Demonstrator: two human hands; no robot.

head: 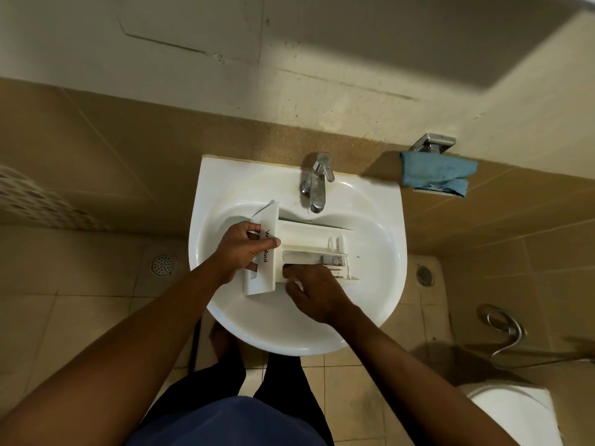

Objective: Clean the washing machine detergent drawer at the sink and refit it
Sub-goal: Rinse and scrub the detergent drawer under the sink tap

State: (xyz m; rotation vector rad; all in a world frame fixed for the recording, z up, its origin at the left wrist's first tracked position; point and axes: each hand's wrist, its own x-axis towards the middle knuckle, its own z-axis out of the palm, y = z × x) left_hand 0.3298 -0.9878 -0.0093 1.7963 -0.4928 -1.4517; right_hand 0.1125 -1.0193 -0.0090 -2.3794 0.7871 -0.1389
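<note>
Drawer (309, 233) lies in the sink (395, 252), long axis left to right. Left grip (244, 249) clasps its front panel at the left end; right grip (317, 296), closer to the compartments, hooks the near wall.

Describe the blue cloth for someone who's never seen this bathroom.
Find the white sink on the tan tiled wall, then look right of its tap. A blue cloth is draped on a metal holder fixed to that wall. It is soft and blue, unlike the white plastic detergent drawer in the sink.
</note>
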